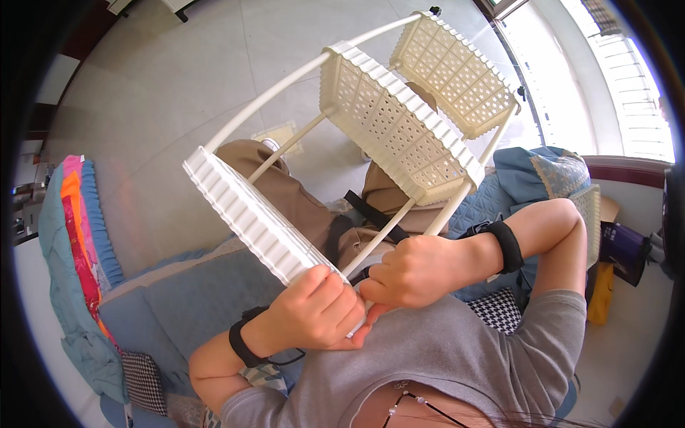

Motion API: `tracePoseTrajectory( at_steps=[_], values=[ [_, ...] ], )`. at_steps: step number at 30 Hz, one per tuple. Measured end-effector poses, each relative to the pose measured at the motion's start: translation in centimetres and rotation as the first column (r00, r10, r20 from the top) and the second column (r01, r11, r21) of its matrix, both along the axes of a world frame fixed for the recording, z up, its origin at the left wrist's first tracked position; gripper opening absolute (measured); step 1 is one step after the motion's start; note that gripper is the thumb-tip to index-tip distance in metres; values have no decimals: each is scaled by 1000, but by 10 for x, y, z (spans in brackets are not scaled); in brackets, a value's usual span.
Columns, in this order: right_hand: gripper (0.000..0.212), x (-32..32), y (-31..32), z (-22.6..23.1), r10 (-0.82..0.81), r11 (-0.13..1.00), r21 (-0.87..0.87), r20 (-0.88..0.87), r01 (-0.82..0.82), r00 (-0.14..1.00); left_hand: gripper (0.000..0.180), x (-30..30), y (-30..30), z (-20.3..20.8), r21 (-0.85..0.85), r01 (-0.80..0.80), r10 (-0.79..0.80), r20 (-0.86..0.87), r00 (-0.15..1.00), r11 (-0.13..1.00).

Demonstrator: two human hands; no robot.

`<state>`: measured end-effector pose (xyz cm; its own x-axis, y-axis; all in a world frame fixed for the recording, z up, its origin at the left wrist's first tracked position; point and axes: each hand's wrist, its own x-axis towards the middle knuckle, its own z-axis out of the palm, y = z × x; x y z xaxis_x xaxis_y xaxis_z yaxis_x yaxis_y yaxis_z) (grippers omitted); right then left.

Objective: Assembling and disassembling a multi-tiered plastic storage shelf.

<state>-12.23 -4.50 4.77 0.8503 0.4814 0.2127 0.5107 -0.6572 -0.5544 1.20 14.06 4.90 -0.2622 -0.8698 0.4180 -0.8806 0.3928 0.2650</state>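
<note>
A cream plastic storage rack (260, 221) lies tilted across my lap, its poles joining three tiers. My left hand (317, 307) is closed around the corner of the nearest tier, which shows edge-on with a ribbed rim. Close beside it, my right hand (414, 271) is curled where a pole (448, 208) meets that corner, its thumb low against the tier. What lies inside the right fist is hidden. Farther off are the middle basket tier (389, 118), pierced with small cut-outs, and the far basket tier (457, 71), which has a small black caster (521, 92) at its corner.
I sit on a blue sofa (207, 299), legs in brown trousers under the rack. Bright folded cloths (75, 235) hang at the left, near a checked cushion (144, 384). Blue quilted fabric (467, 207) lies at the right, with bags (624, 253) beyond. Grey tiles (164, 93) cover the floor.
</note>
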Motion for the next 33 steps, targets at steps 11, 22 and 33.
tracePoseTrajectory(
  at_steps=[11,22,33],
  values=[
    [40,3,-17,12,72,997,-25,74,-70,995,30,30,25,-4,9,50,-48,-105,993,999],
    [30,27,-33,-2,-183,967,-108,346,232,920,53,26,-29,-16,-292,-171,125,-169,978,941],
    [26,35,-32,-16,-592,770,183,560,611,579,59,18,-60,-20,-385,-331,203,-337,919,861]
  ],
)
